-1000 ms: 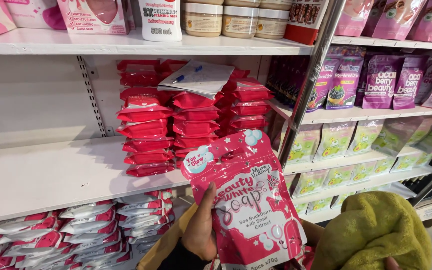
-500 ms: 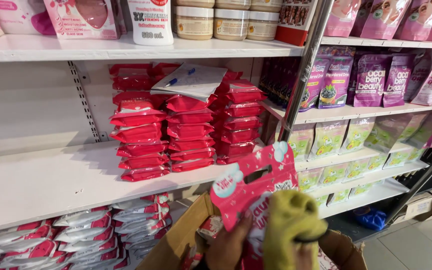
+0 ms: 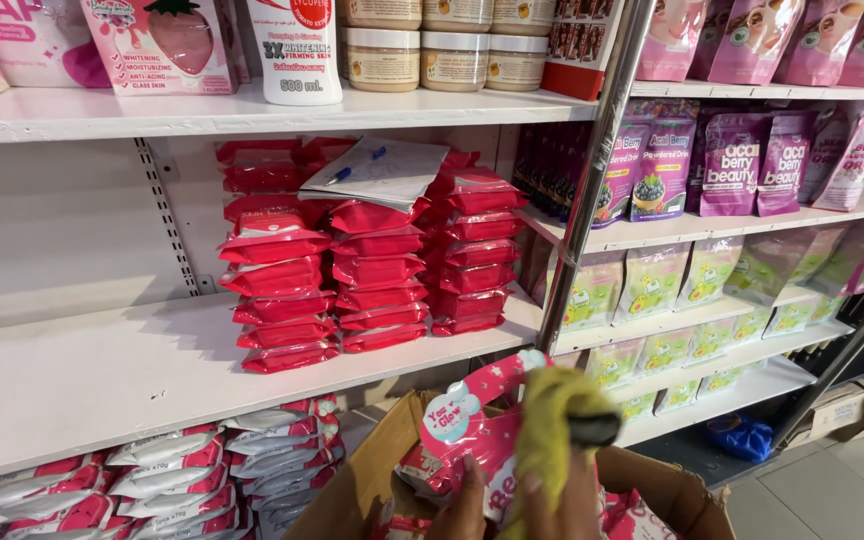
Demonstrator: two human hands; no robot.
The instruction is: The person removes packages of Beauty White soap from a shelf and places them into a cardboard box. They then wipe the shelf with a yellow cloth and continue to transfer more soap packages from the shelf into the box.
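Observation:
My left hand [image 3: 464, 503] grips a pink stand-up pouch [image 3: 457, 430] with star prints and a white bubble mark, held low over an open cardboard box [image 3: 372, 470]. A yellow-green cloth [image 3: 550, 415] is pressed on the pouch's front and covers its right half, with my right hand [image 3: 564, 508] shut on the cloth. Only the fingers of both hands show at the bottom edge. More pink pouches lie inside the box.
Stacks of red pouches [image 3: 352, 270] stand on the white shelf [image 3: 102, 370], with a paper sheet and blue pen [image 3: 377, 170] on top. A metal post [image 3: 592, 170] separates shelves of purple pouches [image 3: 742, 160] and green pouches [image 3: 652, 280]. White-and-red packs [image 3: 182, 460] fill the lower shelf.
The pouch has dropped from in front of the shelf down to the box. The cloth came from the lower right onto the pouch's front.

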